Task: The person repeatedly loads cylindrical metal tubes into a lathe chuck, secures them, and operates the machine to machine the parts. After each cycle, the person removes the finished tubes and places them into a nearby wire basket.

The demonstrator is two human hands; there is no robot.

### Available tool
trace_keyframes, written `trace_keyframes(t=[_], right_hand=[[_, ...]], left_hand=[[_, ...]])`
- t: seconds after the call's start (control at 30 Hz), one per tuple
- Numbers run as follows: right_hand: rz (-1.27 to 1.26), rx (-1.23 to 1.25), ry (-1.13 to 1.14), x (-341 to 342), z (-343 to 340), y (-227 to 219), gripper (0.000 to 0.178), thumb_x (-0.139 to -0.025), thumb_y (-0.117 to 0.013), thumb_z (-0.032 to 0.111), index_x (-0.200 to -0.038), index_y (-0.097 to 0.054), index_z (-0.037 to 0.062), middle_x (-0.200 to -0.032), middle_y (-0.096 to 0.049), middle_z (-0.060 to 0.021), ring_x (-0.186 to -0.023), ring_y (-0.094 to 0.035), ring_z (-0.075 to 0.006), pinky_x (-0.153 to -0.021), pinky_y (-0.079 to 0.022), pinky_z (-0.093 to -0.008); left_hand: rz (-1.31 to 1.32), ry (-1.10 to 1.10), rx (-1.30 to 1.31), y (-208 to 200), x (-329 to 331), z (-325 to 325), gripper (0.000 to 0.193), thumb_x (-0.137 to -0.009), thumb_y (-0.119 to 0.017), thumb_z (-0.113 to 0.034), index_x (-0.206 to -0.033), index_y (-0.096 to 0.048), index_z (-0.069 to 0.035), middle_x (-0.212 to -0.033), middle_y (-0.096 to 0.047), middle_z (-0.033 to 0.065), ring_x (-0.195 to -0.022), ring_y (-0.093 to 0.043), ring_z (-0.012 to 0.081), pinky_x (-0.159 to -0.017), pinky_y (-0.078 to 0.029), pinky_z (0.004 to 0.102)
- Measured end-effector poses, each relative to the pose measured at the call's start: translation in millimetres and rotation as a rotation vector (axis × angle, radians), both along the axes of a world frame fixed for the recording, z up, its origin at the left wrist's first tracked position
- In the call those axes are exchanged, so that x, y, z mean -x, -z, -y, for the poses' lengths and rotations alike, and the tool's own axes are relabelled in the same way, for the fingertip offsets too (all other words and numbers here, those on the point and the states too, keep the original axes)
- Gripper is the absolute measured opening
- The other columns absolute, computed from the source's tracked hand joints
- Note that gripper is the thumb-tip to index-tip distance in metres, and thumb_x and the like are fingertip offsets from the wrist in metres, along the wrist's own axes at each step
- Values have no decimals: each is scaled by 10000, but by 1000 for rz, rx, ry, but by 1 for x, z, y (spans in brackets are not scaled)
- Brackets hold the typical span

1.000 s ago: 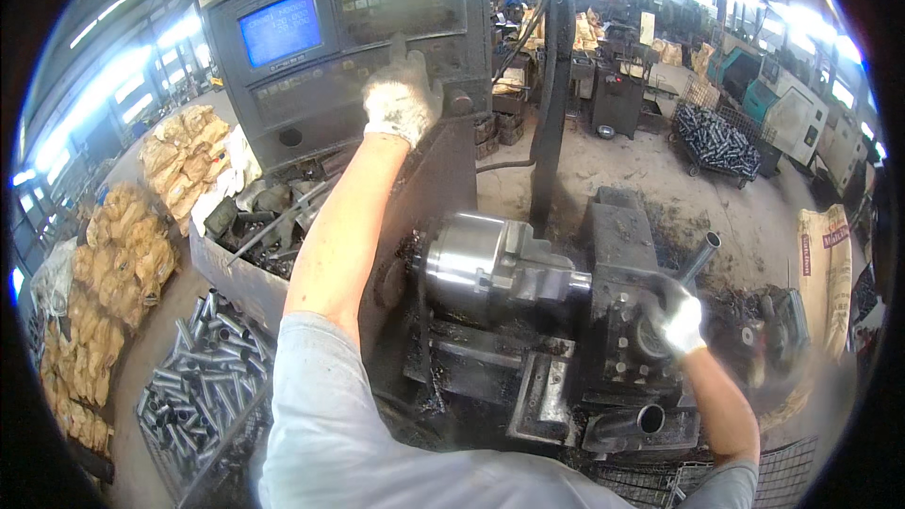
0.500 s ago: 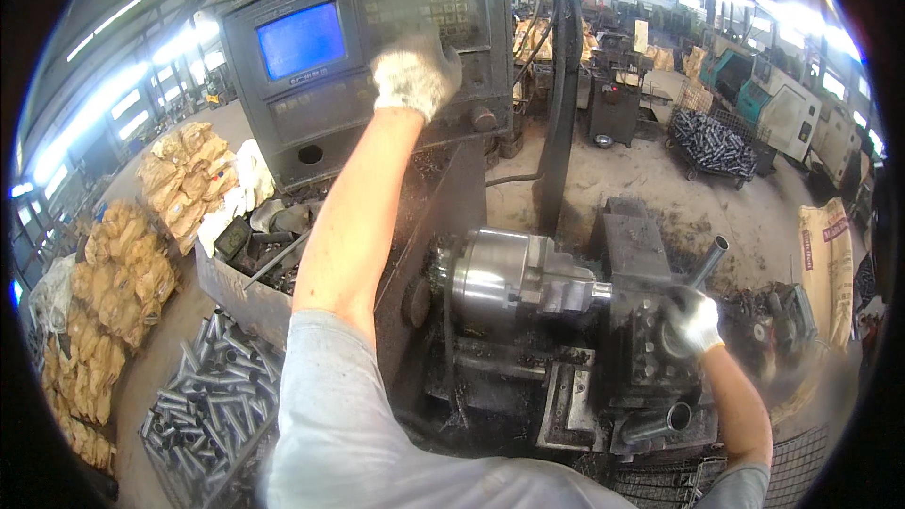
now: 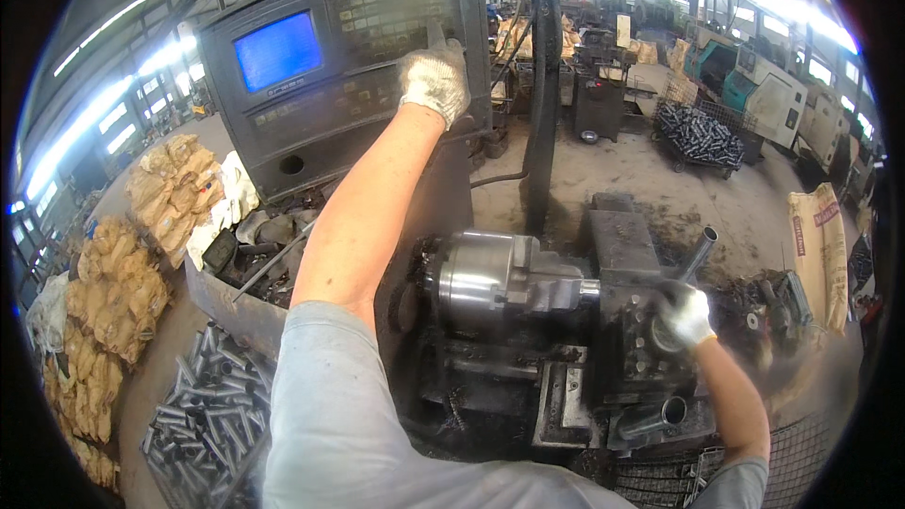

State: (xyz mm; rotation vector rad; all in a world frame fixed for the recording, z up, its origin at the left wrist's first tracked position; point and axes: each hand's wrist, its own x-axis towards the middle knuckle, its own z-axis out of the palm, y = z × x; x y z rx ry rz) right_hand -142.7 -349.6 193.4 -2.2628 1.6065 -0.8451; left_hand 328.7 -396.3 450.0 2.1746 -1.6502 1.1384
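My left hand [image 3: 436,83], in a whitish knitted glove, is raised in front of the dark control panel [image 3: 372,14]. Its index finger is stretched up towards the rows of keys; whether it touches a key I cannot tell. The hand holds nothing. My right hand [image 3: 686,314], gloved too, is closed at the lower end of a hollow metal tube [image 3: 699,253], beside the black tool block [image 3: 622,320]. Its fingertips are dark and partly hidden. Left of the block is the lathe's shiny chuck [image 3: 476,273], its jaws around a short bright workpiece [image 3: 588,290].
Another tube [image 3: 655,419] lies low by the tool block. Many loose metal tubes [image 3: 207,415] fill a bin at lower left, beside stacked tan sacks [image 3: 113,292]. A dark post [image 3: 542,85] stands behind the lathe. A loaded cart [image 3: 698,137] and other machines stand farther back.
My left hand has moved right and slightly down across the control panel, and its index finger now shows extended. The whole view has shifted slightly; my right hand stays by the tube.
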Motion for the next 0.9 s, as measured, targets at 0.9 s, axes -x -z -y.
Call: trace_keyframes(t=[0.9], right_hand=[[-21, 87, -6, 5, 5, 13, 271, -909, -762, 266, -1030, -812, 29, -995, -787, -210, -941, -773, -388, -851, -606, -422]], left_hand=[[-152, -6, 74, -12, -15, 0, 445, -847, -752, -188, -1254, -680, -23, -1298, -723, 178, -1087, -775, 365, -848, -631, 495]])
